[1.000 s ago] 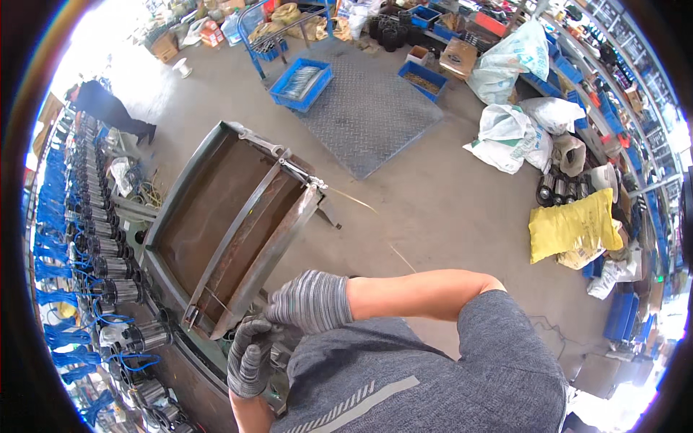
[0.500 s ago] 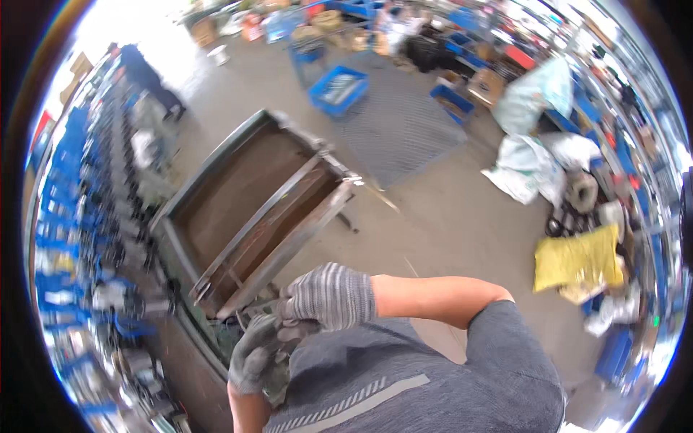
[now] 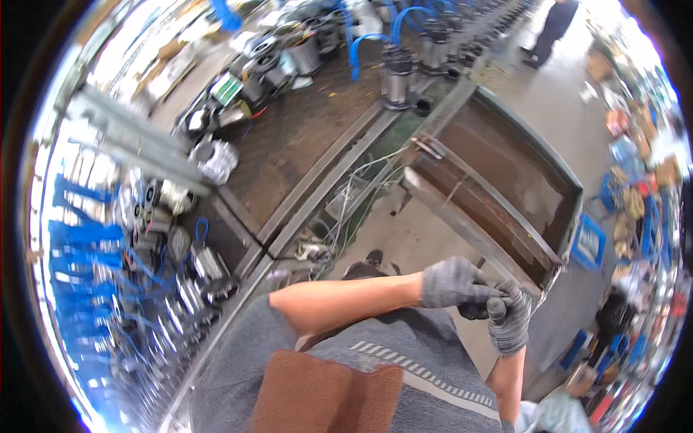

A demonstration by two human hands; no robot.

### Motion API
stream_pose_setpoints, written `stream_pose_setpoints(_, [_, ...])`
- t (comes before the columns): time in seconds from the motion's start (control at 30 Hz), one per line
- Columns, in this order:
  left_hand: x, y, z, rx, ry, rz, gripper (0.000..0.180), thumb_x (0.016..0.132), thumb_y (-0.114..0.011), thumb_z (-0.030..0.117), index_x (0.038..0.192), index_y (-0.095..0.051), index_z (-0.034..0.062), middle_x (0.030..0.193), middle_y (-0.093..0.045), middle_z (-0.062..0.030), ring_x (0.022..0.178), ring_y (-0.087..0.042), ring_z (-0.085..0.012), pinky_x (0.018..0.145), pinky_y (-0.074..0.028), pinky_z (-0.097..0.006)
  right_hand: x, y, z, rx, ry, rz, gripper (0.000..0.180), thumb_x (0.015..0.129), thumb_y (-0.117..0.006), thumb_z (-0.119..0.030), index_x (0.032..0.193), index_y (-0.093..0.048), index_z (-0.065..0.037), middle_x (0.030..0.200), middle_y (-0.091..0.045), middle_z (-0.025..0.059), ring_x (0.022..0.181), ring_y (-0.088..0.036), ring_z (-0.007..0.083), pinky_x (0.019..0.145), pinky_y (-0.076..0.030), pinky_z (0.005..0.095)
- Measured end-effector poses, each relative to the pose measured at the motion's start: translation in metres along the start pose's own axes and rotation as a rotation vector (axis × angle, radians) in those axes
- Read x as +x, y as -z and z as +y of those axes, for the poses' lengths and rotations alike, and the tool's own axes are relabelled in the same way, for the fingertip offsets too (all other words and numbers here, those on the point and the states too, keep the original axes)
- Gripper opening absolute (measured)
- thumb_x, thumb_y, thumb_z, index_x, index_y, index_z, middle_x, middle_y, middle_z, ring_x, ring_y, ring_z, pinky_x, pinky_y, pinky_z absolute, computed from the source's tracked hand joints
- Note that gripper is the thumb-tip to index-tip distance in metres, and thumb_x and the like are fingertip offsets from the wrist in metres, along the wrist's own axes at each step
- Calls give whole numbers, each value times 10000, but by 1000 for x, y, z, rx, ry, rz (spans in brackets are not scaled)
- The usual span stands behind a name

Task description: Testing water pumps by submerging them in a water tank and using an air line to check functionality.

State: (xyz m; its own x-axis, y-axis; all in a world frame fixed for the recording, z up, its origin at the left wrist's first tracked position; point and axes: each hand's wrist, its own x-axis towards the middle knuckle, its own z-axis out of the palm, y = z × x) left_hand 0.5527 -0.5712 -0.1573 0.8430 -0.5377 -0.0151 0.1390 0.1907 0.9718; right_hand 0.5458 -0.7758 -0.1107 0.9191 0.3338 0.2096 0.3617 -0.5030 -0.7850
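Swung round since earlier, both gloved hands [image 3: 480,303] clasp together beside the diagonal metal trolley [image 3: 505,195].

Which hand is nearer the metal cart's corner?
Right. The right hand sits just below the metal cart corner; the left hand, clasped against it, lies slightly further left of that corner.

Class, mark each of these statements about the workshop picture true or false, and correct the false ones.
1. Both hands wear grey knitted gloves. True: left hand, right hand.
2. The hands are far apart. False: they meet, touching, in front of the body.
3. The rusty metal trough is full of water. False: no water shows, only its brown inside.
4. Blue hoses run to the metal pumps on the bench. True.
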Motion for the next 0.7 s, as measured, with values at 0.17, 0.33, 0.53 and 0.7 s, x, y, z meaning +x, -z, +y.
stream_pose_setpoints(0.17, [6, 17, 27, 44, 293, -73, 470, 957, -673, 481, 1081, -734, 31, 883, -717, -109, 719, -624, -116, 688, -533, -302, 13, -15, 15, 39, -128, -64, 458, 1031, -566, -417, 870, -665, 0, 713, -587, 25, 712, -540, 139, 663, -444, 345])
stream_pose_setpoints(0.33, [-15, 27, 36, -122, -108, -54, 278, 1012, -639, 262, 1137, -707, 23, 1005, -730, -62, 892, -631, -103, 805, -530, -308, 48, -25, -1, 46, -98, 355, 461, 1036, -571, -407, 777, -594, -26, 653, -512, 7, 649, -469, 108, 605, -405, 331])
stream_pose_setpoints(0.53, [-2, 34, 50, 218, -175, 41, 435, 990, -576, 94, 1424, -547, 86, 1113, -719, -45, 927, -632, -126, 854, -528, -332, 72, -2, -11, 11, -262, -163, 364, 1026, -616, -397, 916, -639, -51, 783, -598, 23, 723, -557, 116, 650, -464, 293])
stream_pose_setpoints(0.7, [19, 38, 48, 240, 200, 325, 307, 1069, -474, 275, 1192, -659, 64, 837, -687, -70, 753, -609, -128, 713, -505, -313, 69, -32, -9, 650, 104, 195, 363, 1049, -571, -367, 1165, -603, -25, 1140, -665, 143, 943, -653, 211, 802, -527, 338])
